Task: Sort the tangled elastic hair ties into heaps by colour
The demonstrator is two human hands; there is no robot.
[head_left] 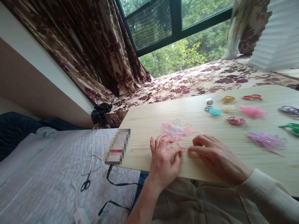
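Note:
A tangled pile of thin pink and pastel elastic bands (174, 130) lies on the pale wooden board, just beyond my hands. My left hand (163, 158) pinches a thin pink elastic band (184, 149) between thumb and forefinger, its other fingers raised beside the pile. Close by on the right, my right hand (215, 157) has its fingers curled and the fingertips together at the other end of that band. What lies under the right palm is hidden. Farther right are a bunch of purple bands (266, 141) and a bunch of pink bands (253, 111).
On the wooden board (149, 115) also lie teal bands (214, 111), yellow hair ties (228, 99), red hair ties (252, 97) and green ties (291, 127). A blurred-out phone-like object (117, 147) rests at its left edge. Scissors (85, 184) and a white cable (80, 171) lie on the bed.

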